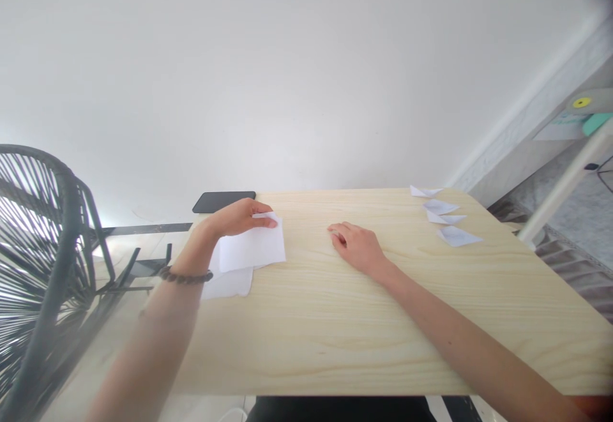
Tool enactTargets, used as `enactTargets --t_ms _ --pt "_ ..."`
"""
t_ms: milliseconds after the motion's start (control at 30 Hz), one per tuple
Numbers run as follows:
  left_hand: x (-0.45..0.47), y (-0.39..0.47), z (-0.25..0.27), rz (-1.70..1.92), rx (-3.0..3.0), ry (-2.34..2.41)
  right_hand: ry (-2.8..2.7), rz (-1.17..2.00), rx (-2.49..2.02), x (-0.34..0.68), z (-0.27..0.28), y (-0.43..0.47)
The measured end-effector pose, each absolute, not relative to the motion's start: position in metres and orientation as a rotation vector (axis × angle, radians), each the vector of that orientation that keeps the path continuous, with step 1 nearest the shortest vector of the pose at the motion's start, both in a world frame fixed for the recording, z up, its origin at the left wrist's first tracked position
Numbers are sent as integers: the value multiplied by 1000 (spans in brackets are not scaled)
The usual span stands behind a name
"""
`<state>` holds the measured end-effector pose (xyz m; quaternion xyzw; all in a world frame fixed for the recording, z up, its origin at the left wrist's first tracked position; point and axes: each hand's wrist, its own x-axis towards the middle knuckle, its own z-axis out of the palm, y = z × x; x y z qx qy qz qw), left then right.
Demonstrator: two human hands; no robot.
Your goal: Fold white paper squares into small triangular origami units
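My left hand [244, 216] is closed on the upper edge of a white sheet of paper [253, 246], thumb on top, at the left of the table. More white paper [228, 283] lies beneath that sheet, partly covered by it and by my wrist. Near the middle of the table rests my right hand [357, 247], its fingers curled in loosely with nothing visible in them. Over at the right, several small folded white paper pieces [458, 236] sit in a row running away from me.
A dark phone or tablet [223, 202] lies at the table's back left corner, just beyond my left hand. The light wooden table [325, 332] meets a white wall [306, 77]. A dark woven chair [52, 269] stands to the left, and a white post [565, 186] rises at the right.
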<state>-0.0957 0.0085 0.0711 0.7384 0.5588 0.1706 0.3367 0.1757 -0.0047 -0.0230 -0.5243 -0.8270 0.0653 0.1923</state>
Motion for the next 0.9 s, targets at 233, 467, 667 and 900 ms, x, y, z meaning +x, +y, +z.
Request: enactTargets --t_ms 233,467,667,900 --pt "-37 14 38 737 2018 1377 -2280 622 -1093 184 -14 -11" --pt "-7 4 6 941 1800 1541 -2004 926 -1222 186 -20 -9" --pt "-14 -2 1 776 1447 1061 -1693 1255 -1070 187 -23 -3" --pt "-19 2 -2 817 1230 1044 -1684 1037 -1103 191 -23 -1"
